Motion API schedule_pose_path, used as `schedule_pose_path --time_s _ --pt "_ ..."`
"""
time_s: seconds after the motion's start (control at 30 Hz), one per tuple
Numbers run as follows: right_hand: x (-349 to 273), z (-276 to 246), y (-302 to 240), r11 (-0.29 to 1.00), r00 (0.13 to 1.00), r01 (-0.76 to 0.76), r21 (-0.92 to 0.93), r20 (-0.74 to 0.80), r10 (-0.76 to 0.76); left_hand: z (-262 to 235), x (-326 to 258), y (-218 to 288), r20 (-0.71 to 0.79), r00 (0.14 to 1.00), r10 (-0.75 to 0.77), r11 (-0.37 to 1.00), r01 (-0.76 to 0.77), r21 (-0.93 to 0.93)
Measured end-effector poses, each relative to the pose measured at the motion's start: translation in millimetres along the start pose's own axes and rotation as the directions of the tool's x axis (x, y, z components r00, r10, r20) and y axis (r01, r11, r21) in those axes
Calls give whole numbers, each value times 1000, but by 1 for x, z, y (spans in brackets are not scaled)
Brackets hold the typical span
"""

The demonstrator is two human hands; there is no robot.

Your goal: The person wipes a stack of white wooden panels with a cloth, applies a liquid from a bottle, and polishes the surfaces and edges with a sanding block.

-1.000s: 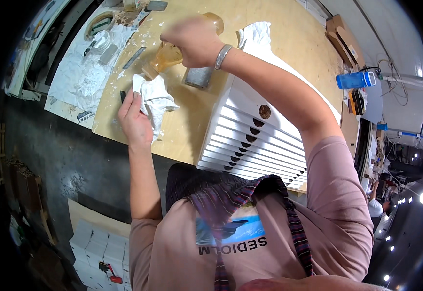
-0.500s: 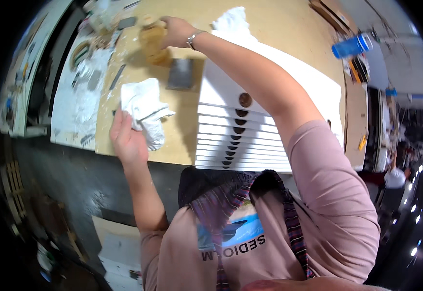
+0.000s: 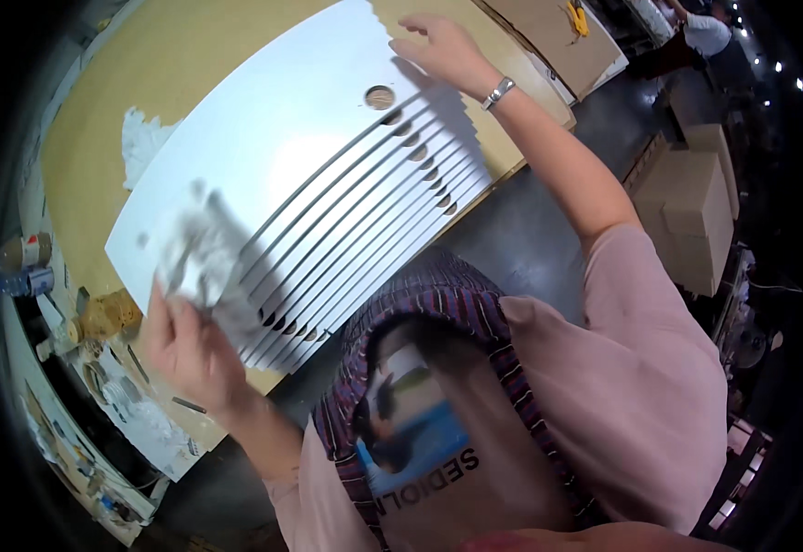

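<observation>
A fanned stack of white panels [image 3: 263,120] with round cut-outs lies on the tan tabletop, its edges stepping toward me. My left hand [image 3: 195,354] pinches a crumpled white cloth [image 3: 201,262], blurred by motion, at the left side of the stack. Over the far right edge of the panels, my right hand [image 3: 447,53] is held with its fingers apart and nothing in them. Whether those fingertips touch the top panel I cannot tell.
To the left lies a bottle of amber liquid [image 3: 107,316]. Another white rag [image 3: 144,143] rests beyond the panels. Cardboard boxes [image 3: 691,207] stand on the right, and an orange tool [image 3: 577,18] lies at the far right. A person [image 3: 707,35] is in the distance.
My view has turned. My right hand has let go of the amber bottle and come to the panels' right side. The cloth in my left hand is now over the panels' left side.
</observation>
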State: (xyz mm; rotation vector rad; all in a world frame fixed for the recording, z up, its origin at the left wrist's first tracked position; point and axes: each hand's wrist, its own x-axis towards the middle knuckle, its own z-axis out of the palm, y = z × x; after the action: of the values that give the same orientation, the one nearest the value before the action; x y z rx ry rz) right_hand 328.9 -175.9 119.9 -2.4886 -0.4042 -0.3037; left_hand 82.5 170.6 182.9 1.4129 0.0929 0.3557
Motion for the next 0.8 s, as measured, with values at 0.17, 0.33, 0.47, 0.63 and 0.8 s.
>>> schedule_pose_path --time_s 0.17,0.33,0.47,0.63,0.8 --pt "-38 -7 8 757 843 -515 401 396 364 109 44 -40 218 968 -127 975 82 207" --pt "-56 31 27 717 966 -240 654 89 242 180 70 -76 395 916 65 847 -261 464" --pt "-60 25 19 748 956 -282 601 107 274 212 70 -88 630 756 177 382 -643 664" --pt "-59 18 16 760 955 -265 593 50 293 198 68 -89 659 738 145 266 -670 693" --pt "-58 23 17 759 959 -241 604 31 280 215 67 -87 655 731 188 242 -681 691"
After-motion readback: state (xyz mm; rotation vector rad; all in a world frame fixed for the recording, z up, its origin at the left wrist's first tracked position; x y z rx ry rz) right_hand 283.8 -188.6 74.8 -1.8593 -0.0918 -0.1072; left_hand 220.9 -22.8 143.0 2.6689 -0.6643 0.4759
